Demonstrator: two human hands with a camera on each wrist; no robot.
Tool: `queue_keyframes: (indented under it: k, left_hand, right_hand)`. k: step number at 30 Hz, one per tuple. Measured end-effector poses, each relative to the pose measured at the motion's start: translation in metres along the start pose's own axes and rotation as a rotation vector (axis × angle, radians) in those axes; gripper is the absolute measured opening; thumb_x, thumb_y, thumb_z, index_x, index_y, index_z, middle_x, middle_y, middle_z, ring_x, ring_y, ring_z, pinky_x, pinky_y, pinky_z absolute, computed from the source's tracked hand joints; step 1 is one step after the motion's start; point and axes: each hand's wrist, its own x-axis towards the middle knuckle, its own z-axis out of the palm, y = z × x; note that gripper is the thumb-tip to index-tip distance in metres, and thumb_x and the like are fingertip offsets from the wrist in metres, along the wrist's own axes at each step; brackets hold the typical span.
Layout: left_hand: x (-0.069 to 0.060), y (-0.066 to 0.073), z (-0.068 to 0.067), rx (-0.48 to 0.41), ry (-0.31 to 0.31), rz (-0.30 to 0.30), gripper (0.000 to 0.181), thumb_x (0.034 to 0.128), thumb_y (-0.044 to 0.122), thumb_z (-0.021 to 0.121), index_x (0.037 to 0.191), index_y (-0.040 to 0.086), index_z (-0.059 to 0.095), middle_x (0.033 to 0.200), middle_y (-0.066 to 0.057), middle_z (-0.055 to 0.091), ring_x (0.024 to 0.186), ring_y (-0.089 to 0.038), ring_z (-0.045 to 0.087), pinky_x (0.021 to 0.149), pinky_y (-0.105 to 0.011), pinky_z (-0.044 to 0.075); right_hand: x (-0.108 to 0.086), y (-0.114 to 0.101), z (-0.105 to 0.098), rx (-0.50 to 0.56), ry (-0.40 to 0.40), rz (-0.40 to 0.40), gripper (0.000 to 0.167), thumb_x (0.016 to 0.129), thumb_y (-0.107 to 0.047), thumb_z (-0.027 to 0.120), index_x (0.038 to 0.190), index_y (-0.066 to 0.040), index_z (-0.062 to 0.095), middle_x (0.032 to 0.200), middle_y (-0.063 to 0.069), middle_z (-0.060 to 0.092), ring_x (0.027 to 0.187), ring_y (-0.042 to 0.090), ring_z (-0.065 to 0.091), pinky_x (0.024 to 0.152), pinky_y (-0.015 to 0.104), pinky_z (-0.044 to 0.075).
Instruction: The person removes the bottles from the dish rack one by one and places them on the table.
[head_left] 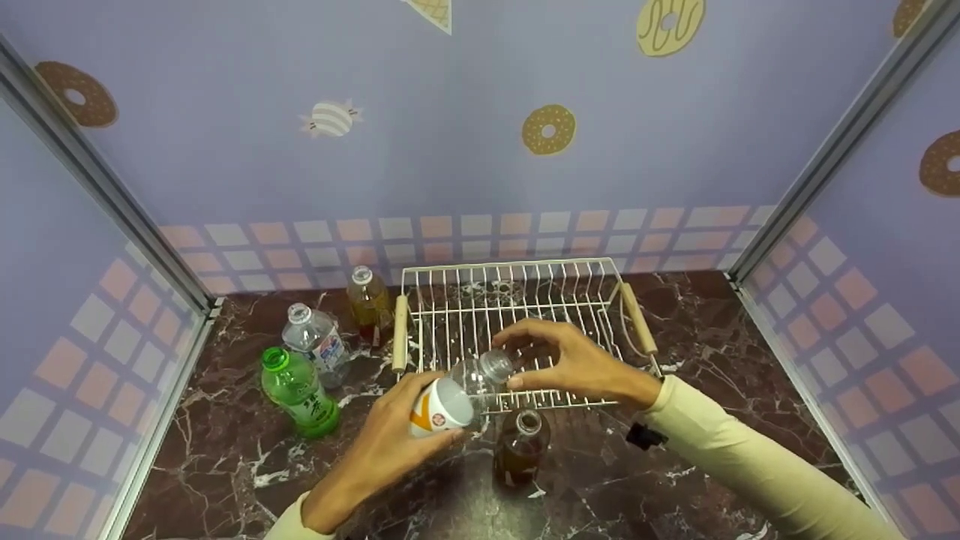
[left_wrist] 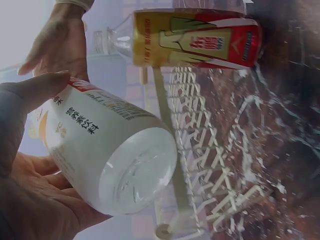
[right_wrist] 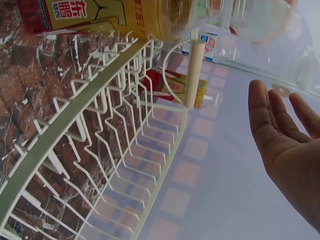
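My left hand (head_left: 390, 427) grips a plastic bottle with a white and orange label (head_left: 431, 411), tilted in the air over the front of the rack. Its clear neck points toward my right hand, while its base faces the left wrist view. My right hand (head_left: 574, 364) is held beside that neck, fingers spread and loosely bent; the right wrist view shows a gap between fingertips and clear plastic. Just below, an uncapped bottle with a yellow and red label (left_wrist: 197, 40) stands upright on the counter.
A white wire dish rack (head_left: 442, 307) with wooden handles sits at the back. Left of it stand a green bottle (head_left: 300, 394), a clear bottle (head_left: 319, 341) and a second yellow and red bottle (head_left: 369, 307). Patterned walls (head_left: 450, 172) enclose the dark marbled counter (head_left: 712, 450).
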Motion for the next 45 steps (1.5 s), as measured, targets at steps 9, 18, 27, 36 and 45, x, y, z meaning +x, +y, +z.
queue_keyframes:
  k: [9, 18, 27, 36, 45]
  left_hand:
    - [-0.017, -0.022, -0.003, -0.027, 0.159, -0.008, 0.074, 0.0779, 0.014, 0.101, 0.140, 0.002, 0.062, 0.119, -0.015, 0.071, 0.102, -0.025, 0.070, 0.080, -0.029, 0.064]
    - [-0.028, -0.036, -0.007, -0.006, 0.241, -0.022, 0.081, 0.0788, 0.012, 0.100, 0.146, -0.001, 0.056, 0.129, -0.019, 0.070, 0.106, -0.029, 0.068, 0.086, -0.040, 0.061]
    - [-0.042, -0.057, -0.008, 0.009, 0.340, -0.058, 0.078, 0.0788, 0.011, 0.099, 0.145, -0.004, 0.060, 0.134, -0.015, 0.068, 0.114, -0.028, 0.068, 0.096, -0.044, 0.062]
    - [-0.056, -0.070, -0.007, -0.080, 0.407, -0.195, 0.081, 0.0792, 0.007, 0.099, 0.148, -0.002, 0.058, 0.137, -0.016, 0.069, 0.119, -0.026, 0.065, 0.104, -0.034, 0.055]
    - [-0.068, -0.088, -0.002, -0.094, 0.506, -0.245, 0.081, 0.0781, 0.004, 0.099, 0.147, -0.003, 0.057, 0.134, -0.018, 0.071, 0.120, -0.017, 0.063, 0.105, -0.016, 0.045]
  right_hand:
    - [-0.008, 0.011, -0.013, 0.021, 0.093, 0.046, 0.053, 0.101, -0.024, 0.081, 0.147, -0.004, 0.064, 0.144, 0.019, 0.069, 0.124, 0.027, 0.071, 0.110, 0.041, 0.060]
    - [-0.010, 0.019, -0.016, 0.053, 0.132, 0.059, 0.050, 0.101, -0.019, 0.080, 0.145, -0.001, 0.064, 0.138, 0.014, 0.072, 0.120, 0.031, 0.072, 0.105, 0.039, 0.063]
    - [-0.018, 0.036, -0.019, 0.016, 0.209, 0.064, 0.047, 0.102, -0.017, 0.078, 0.142, 0.003, 0.065, 0.134, 0.013, 0.074, 0.121, 0.044, 0.070, 0.108, 0.044, 0.062]
    - [-0.019, 0.043, -0.020, 0.021, 0.229, 0.076, 0.048, 0.101, -0.014, 0.080, 0.142, 0.005, 0.064, 0.135, 0.016, 0.073, 0.121, 0.044, 0.070, 0.109, 0.045, 0.061]
    - [-0.021, 0.047, -0.021, 0.023, 0.230, 0.108, 0.048, 0.102, -0.017, 0.080, 0.142, 0.003, 0.064, 0.137, 0.023, 0.071, 0.123, 0.041, 0.071, 0.110, 0.045, 0.060]
